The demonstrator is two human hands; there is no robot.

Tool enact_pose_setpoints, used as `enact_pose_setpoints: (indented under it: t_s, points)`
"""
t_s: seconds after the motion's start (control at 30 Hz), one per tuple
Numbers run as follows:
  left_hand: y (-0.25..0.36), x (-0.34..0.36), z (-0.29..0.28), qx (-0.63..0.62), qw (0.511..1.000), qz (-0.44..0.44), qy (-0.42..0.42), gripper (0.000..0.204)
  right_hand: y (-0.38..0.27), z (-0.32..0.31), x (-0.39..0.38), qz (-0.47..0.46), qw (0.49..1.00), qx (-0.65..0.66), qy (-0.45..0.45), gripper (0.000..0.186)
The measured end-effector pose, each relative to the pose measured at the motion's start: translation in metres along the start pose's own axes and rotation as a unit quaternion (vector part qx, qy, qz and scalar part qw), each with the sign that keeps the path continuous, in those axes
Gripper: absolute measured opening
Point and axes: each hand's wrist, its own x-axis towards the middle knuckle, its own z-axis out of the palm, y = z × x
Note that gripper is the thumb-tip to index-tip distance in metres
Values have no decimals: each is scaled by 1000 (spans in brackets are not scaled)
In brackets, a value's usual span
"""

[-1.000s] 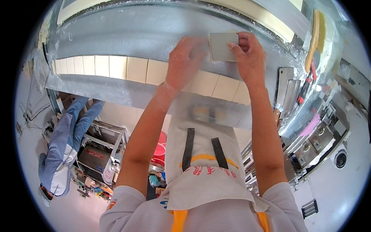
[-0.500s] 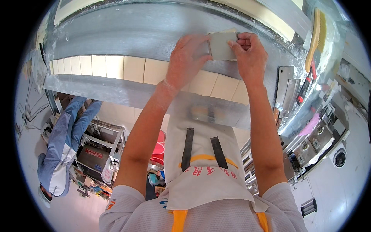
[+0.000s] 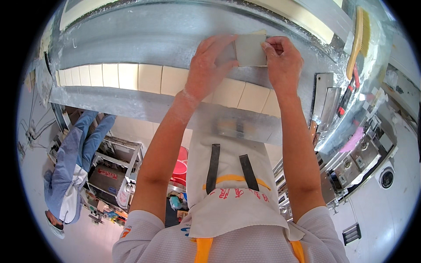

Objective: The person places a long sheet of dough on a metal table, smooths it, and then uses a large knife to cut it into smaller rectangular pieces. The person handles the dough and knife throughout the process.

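Note:
A flat, grey-green square piece (image 3: 251, 50) lies on the metal worktop, with a cream edge showing from under its far side. My right hand (image 3: 283, 57) is closed at its right edge, thumb and forefinger pinching there. My left hand (image 3: 206, 65) is spread at the opposite side, its forefinger and thumb tips at the left corners of the square. Nearer to me, a long row of cream dough squares (image 3: 173, 80) runs along the worktop; my left hand and wrist cover part of it.
A metal-bladed cutter (image 3: 322, 94) lies at the right of the steel worktop (image 3: 131, 35), near a wooden-handled brush (image 3: 356, 44). Pale dough strips (image 3: 302, 19) line the far edge. A co-worker in blue (image 3: 66, 162) stands at the lower left, beside a metal-framed machine (image 3: 107, 175).
My right fingers have drawn in to a closer pinch at the square's right edge. My left hand stays at the left side, slightly shifted. The co-worker has moved a little.

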Motion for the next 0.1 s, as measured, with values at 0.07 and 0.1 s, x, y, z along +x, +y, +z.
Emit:
enact_pose_setpoints:
  t_s: [0.07,0.1]
  points:
    - [3,0,0,39,999,26,-2,66,0,-2,-1,15,1000,6,-4,16]
    - [4,-1,-1,58,998,39,-3,67,0,-3,0,16,1000,6,-1,16]
